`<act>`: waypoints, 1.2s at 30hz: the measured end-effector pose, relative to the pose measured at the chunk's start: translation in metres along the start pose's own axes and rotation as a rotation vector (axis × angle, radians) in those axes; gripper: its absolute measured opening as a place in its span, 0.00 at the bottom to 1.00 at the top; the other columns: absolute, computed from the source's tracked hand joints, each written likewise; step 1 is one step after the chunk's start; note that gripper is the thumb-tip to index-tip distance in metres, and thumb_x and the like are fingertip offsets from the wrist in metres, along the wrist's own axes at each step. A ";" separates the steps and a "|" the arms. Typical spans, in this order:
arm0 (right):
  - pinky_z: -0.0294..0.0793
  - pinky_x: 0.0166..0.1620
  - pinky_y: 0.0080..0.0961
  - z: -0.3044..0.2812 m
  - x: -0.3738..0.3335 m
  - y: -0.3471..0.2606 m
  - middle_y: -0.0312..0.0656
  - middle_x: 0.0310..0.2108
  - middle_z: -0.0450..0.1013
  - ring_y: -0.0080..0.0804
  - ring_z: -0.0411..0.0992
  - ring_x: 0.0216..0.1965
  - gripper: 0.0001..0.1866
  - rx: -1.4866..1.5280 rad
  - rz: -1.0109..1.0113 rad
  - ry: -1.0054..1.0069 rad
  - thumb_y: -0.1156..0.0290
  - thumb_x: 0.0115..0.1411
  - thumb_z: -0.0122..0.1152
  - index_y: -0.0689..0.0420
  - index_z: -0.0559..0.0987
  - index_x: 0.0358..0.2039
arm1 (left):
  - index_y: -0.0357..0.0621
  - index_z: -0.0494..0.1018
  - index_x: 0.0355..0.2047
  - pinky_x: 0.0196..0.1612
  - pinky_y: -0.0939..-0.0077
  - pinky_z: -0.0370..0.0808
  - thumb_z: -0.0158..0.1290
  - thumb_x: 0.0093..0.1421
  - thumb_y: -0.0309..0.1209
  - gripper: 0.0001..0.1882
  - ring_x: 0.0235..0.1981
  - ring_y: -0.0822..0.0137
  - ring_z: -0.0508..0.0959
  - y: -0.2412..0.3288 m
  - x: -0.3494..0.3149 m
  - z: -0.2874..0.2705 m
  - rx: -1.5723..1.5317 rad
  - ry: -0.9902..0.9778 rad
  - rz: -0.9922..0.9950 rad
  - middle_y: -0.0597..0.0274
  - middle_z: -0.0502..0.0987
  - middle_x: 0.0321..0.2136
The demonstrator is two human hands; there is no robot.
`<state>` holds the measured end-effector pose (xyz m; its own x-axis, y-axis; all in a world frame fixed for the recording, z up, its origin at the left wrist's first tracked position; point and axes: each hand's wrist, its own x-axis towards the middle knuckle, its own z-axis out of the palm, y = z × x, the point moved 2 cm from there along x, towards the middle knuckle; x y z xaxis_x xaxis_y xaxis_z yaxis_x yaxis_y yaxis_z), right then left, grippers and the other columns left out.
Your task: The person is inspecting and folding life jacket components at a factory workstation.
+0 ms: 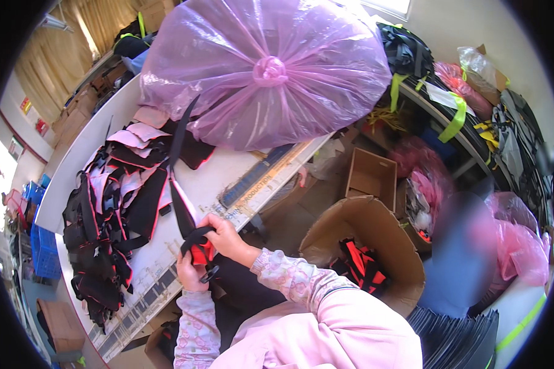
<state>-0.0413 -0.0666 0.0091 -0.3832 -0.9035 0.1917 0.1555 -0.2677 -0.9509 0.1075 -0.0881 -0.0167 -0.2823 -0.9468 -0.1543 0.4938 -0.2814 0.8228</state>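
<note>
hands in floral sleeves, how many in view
2: the left hand gripping the red-and-black piece, and the right hand, above and right of it, pinching the black strap. Some fingers are partly hidden.

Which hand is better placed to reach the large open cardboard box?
Probably the right hand: it is nearer the large cardboard box, though pinching a black strap. The left hand sits farther away, holding a red-and-black piece, with the right forearm between.
</note>
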 end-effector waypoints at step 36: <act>0.64 0.34 0.16 -0.018 -0.018 -0.071 0.30 0.27 0.65 0.15 0.62 0.30 0.06 0.279 -0.193 -0.063 0.73 0.58 0.55 0.59 0.66 0.30 | 0.39 0.57 0.58 0.60 0.65 0.61 0.38 0.66 0.47 0.28 0.58 0.64 0.63 0.028 -0.016 0.046 0.065 -0.267 -0.105 0.56 0.61 0.56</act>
<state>-0.0616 -0.0254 0.0687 -0.3740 -0.8440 0.3844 0.3321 -0.5089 -0.7942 0.0884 -0.0741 0.0341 -0.5398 -0.8361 -0.0981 0.3993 -0.3569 0.8445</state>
